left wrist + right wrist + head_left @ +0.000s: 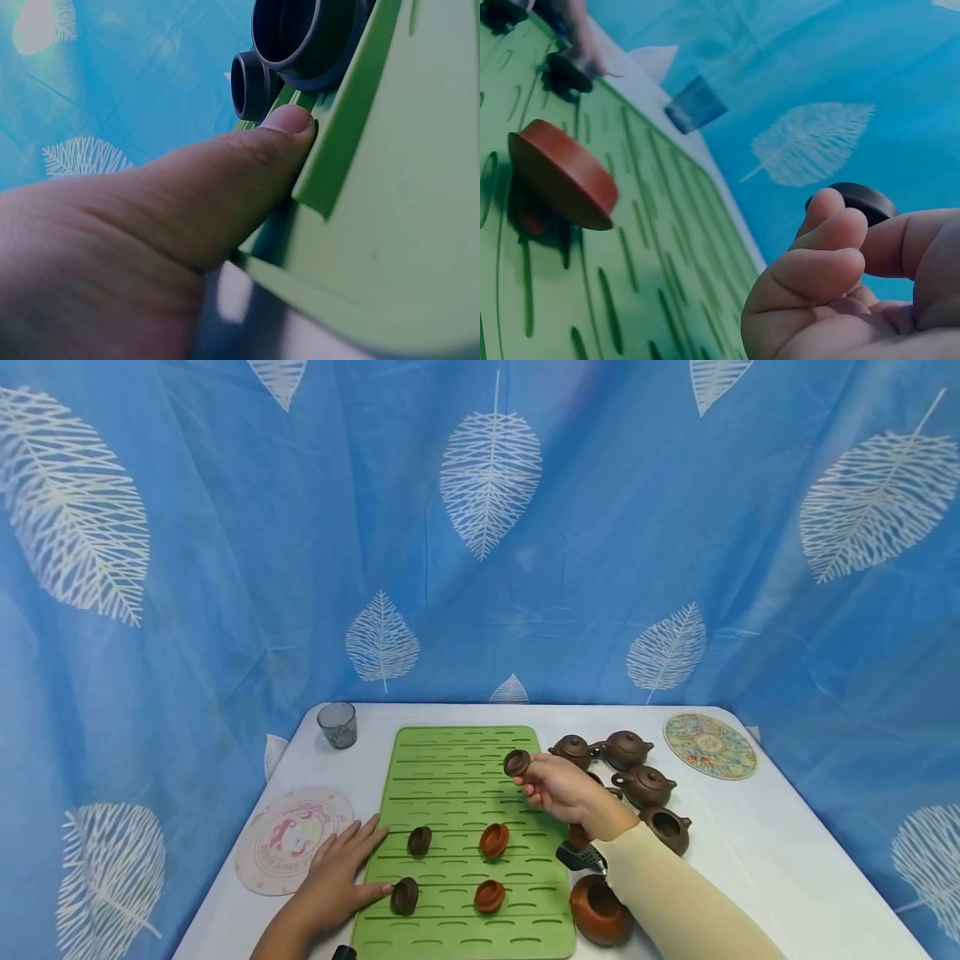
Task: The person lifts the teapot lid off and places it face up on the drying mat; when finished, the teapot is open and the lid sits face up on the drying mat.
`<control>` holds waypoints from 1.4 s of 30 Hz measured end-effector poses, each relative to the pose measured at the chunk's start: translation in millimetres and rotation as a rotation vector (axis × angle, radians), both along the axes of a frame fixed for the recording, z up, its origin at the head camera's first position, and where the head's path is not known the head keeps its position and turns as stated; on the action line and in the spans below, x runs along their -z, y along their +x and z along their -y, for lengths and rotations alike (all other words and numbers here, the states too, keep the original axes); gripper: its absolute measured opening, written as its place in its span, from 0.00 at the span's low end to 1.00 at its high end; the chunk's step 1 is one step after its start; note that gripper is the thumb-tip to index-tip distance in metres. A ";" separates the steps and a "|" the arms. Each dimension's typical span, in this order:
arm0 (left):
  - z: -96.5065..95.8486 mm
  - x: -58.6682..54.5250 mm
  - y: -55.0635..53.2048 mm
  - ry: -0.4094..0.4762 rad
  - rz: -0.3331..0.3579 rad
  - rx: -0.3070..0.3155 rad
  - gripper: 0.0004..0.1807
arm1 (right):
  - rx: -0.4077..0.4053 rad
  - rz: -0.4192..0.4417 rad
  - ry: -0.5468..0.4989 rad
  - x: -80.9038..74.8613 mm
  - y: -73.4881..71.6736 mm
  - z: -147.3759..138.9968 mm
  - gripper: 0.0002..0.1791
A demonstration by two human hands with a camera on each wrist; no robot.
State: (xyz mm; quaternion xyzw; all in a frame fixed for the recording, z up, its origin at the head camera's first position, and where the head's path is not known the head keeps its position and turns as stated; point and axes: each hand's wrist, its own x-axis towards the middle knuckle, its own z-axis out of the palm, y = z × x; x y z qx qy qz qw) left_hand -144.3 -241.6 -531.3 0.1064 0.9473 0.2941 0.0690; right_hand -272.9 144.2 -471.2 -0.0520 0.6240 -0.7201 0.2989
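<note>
held lid (pixel 517 762): dark brown, round, was pinched in the right hand (pixel 558 787) up off the green mat (pixel 450 793), hollow side showing
far dark lid (pixel 419 841): same brown, sat tipped on the mat's left half
near dark lid (pixel 404 896): also tipped, was just beside the left hand (pixel 337 872)
far red lid (pixel 494 842): brick-red, sat tilted with its hollow side showing
near red lid (pixel 490 896): pretty much a twin, sat just nearer the camera

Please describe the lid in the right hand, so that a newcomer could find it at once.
On the white table lies a large green mat. Near its far right corner, the right hand holds a small dark brown lid. It is the only lid held up: the four other loose lids in view, two dark and two reddish, rest on the mat.
</note>
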 end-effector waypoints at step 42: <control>4.0 0.7 -5.2 -0.006 -0.016 0.008 0.49 | 0.021 -0.133 0.478 14.1 9.1 25.9 0.12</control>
